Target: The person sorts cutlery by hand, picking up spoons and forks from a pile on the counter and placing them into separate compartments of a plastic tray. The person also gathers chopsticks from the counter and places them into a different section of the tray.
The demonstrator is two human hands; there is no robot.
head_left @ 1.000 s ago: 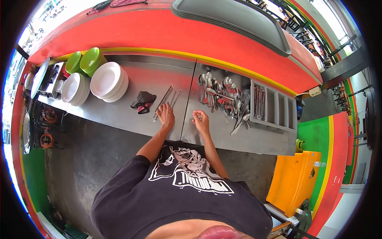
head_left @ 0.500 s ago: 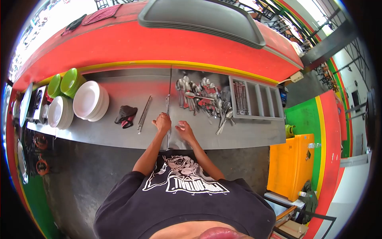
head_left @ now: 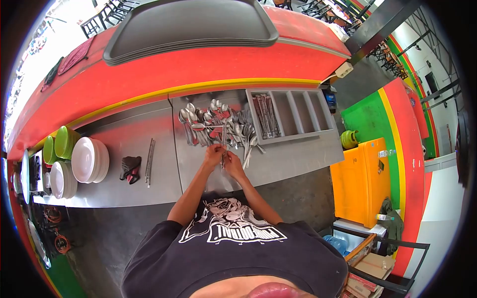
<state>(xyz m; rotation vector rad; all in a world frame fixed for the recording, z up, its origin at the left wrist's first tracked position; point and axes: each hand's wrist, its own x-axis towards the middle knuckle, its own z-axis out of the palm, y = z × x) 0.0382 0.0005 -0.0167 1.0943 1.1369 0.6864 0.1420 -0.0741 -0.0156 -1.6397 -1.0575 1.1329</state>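
My left hand is closed around thin, long metal chopsticks that point away from me over the steel counter. Close beside it, my right hand has its fingers pressed on the lower end of the same bundle. Just beyond my hands lies a loose heap of spoons and forks, which the chopstick tips overlap. A grey cutlery tray stands to the right of the heap, with slim metal utensils in its left compartment. More chopsticks lie on the counter to the left.
A dark, crumpled cloth lies left of the chopsticks. Further left stand stacked white bowls and green bowls. Dark serving trays are piled on the red ledge behind. An orange cabinet stands at the right.
My view has turned to the right. Both hands moved right, toward the cutlery heap, with the chopsticks. My right hand, open and apart before, has closed on them beside my left.
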